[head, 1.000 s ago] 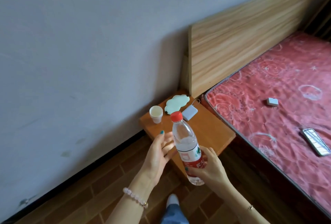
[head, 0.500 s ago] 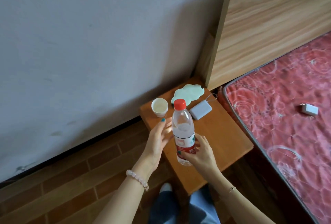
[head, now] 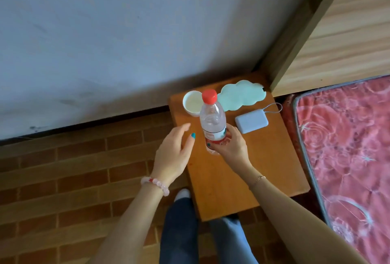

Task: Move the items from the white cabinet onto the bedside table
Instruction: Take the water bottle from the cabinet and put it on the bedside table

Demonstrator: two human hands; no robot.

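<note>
While gripped low by the right hand [head: 231, 147], left hand [head: 174, 154] spread alongside, the bottle [head: 212, 120] should be seated upright, centre frame, before release.

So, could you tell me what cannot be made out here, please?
- Head view: the clear plastic bottle with a red cap has its base partly behind the right hand, so whether it touches the orange wooden bedside table is unclear.
- The white cabinet: outside the head view's frame.
</note>
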